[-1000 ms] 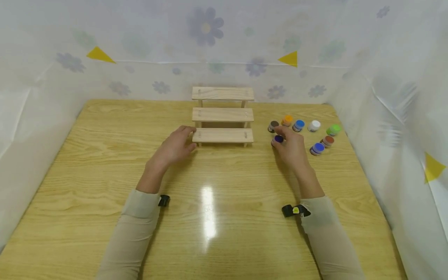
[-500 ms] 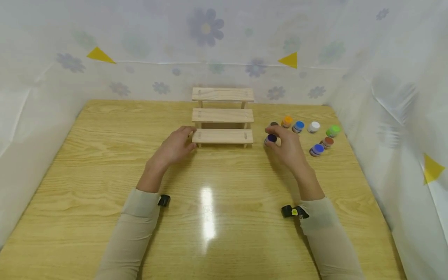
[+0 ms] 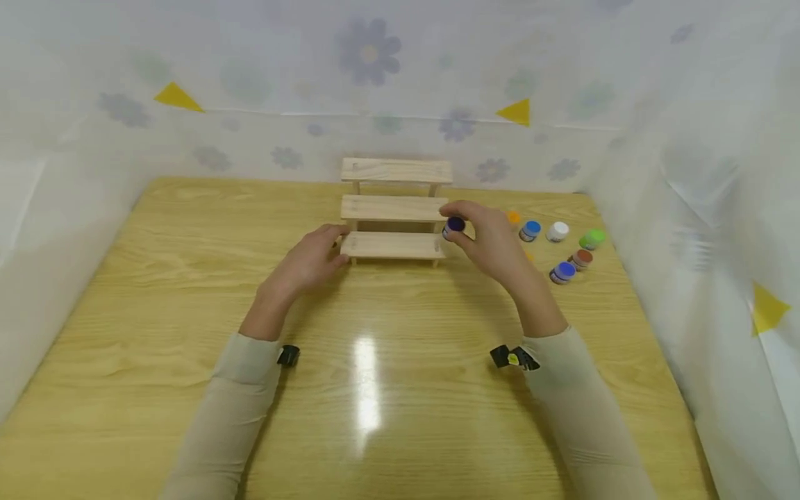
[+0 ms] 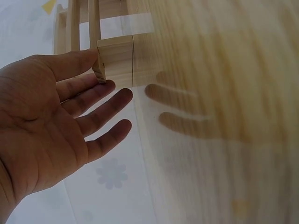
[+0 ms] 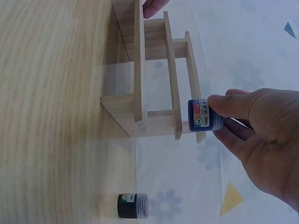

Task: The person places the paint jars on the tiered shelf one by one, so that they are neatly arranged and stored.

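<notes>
A three-tier wooden display stand stands at the back middle of the table. At its left end, my left hand holds the lowest board between thumb and index finger, while the other fingers extend loosely in the left wrist view. My right hand pinches a small dark blue paint jar by its lid, between thumb and fingers. That jar is off the table, near the right end of the middle board. In the right wrist view its label faces the camera.
Right of the stand are more paint jars: orange, light blue, white, green, brown and blue. A black jar shows in the right wrist view. White floral sheeting borders the table.
My right hand has lifted the dark blue paint jar and carried it leftward to the stand's right end. The left hand stays at the stand's left end.
</notes>
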`<state>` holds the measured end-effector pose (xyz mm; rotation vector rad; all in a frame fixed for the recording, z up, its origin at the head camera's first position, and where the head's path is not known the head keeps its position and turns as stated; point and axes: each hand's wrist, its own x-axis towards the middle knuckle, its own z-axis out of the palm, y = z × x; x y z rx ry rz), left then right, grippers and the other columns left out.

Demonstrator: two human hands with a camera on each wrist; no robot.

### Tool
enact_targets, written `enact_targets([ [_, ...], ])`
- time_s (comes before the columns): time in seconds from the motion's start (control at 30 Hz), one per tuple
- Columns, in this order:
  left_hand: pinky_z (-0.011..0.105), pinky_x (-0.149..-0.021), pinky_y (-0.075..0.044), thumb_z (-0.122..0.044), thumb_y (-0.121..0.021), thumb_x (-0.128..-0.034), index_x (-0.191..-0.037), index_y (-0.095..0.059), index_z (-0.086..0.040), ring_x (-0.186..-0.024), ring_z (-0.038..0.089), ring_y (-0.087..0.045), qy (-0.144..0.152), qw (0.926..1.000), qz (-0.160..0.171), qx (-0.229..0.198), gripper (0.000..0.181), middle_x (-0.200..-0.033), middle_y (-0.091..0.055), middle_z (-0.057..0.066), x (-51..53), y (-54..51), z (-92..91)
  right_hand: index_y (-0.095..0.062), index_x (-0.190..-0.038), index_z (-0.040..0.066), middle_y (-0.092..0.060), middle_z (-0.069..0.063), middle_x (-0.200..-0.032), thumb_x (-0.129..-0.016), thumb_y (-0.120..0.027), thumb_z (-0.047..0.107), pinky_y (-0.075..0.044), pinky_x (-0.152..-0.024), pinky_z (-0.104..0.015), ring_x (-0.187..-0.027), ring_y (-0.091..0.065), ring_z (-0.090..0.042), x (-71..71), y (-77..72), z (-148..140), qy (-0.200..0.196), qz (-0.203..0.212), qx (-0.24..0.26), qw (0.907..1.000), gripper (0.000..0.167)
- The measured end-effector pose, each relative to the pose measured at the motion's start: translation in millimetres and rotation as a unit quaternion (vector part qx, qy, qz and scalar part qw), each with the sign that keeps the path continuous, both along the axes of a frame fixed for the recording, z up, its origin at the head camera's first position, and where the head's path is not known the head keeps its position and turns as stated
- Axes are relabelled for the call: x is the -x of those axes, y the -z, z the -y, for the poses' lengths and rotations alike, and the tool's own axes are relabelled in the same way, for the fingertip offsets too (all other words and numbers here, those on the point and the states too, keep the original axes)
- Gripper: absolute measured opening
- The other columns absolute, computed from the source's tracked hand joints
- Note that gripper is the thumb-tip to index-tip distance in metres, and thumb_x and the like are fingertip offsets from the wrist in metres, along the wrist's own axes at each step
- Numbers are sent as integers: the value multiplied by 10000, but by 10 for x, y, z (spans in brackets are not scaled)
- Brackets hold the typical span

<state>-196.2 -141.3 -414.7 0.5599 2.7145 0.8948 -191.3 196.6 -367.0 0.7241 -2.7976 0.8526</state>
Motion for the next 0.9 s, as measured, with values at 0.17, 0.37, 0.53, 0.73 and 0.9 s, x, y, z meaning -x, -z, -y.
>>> enact_targets([
  [0.17,556,-1116,-479,-124,-614,-1084,-1603,-379,15,-1378,430,-519,5,9999,20,-133,586,-1620,-403,242,19,-16,11,-671,-1392,61,-696,-117,-1357,-998,-739,59,-531,-1058,-497,-1227,-666,-302,140,-126,198,-357,4,120,9993,399],
  [0.37,547,-1123,-476,-134,-618,-1085,-1605,-378,7,-1381,427,-519,-9,9998,151,-162,590,-1619,-404,240,30,-26,-41,-674,-1395,105,-698,-64,-1364,-1013,-729,88,-493,-1128,-454,-1311,-629,-253,320,-232,410,-637,315,352,9969,386],
  [0.53,536,-1121,-479,-135,-613,-1087,-1598,-388,0,-1365,418,-534,-121,9996,190,-150,575,-1613,-413,230,32,-28,-61,-675,-1382,108,-702,-63,-1360,-1004,-739,96,-496,-1127,-424,-1321,-632,-234,510,-352,617,-838,349,422,9950,383],
  [0.73,530,-1113,-488,-118,-611,-1084,-1594,-388,13,-1343,419,-557,-96,9995,164,-232,572,-1591,-431,244,34,-5,-89,-667,-1374,81,-691,-76,-1384,-992,-748,79,-500,-1120,-390,-1325,-634,-230,764,-431,784,-862,455,484,9941,391],
  [0.9,522,-1109,-493,-120,-619,-1081,-1595,-394,4,-1338,412,-565,-98,9997,101,-223,575,-1583,-441,239,34,1,-119,-657,-1386,90,-678,-75,-1400,-1000,-740,86,-495,-1126,-399,-1340,-619,-226,937,-439,868,-775,477,562,9943,395],
])
